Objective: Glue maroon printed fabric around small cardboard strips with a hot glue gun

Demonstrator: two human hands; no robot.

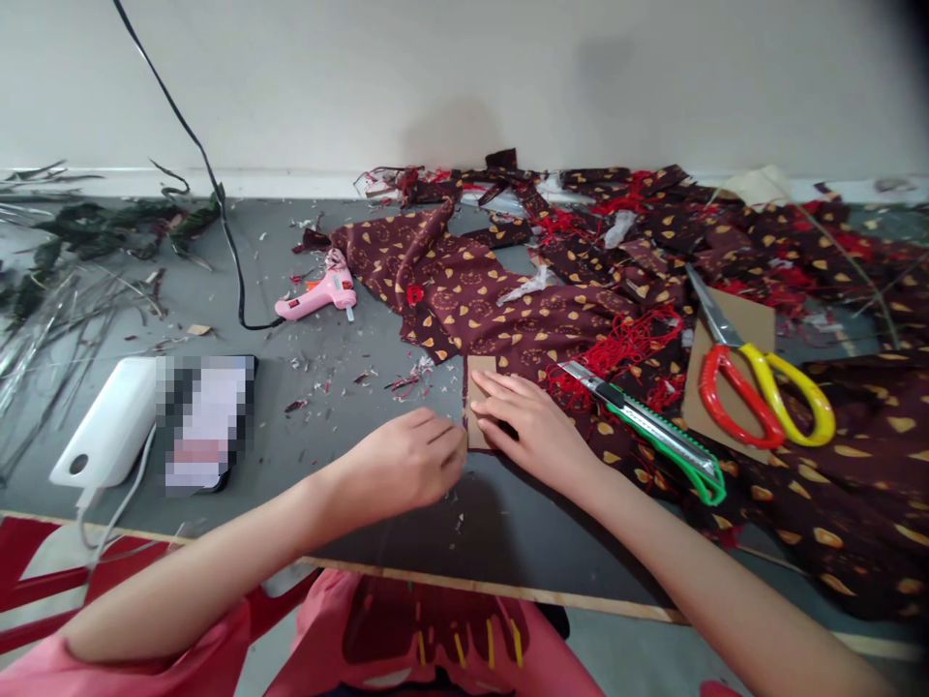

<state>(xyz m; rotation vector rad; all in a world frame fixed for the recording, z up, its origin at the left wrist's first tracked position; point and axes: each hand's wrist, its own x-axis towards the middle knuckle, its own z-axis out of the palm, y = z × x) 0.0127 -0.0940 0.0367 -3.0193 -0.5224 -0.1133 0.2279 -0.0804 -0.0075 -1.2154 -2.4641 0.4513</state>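
Observation:
My right hand (533, 426) lies on a small brown cardboard strip (480, 436), fingers stretched out and pressing on its face. The strip rests upright to my view on the corner of dark red patterned fabric (500, 324). Close to the strip's left edge, my left hand (417, 460) is closed with the fingers curled in; what is between its fingertips, if anything, is hidden. Just right of my right hand is a green box cutter (649, 431) with its blade out. Loose red threads (631, 339) lie under and behind the blade.
Scissors (759, 378) with red and yellow handles lie on a cardboard piece (715, 334) at right. A pink glue gun (319, 293) with a black cord sits behind my hands. A white power bank (108, 416) and a phone (210, 426) lie left. Fabric scraps pile along the wall.

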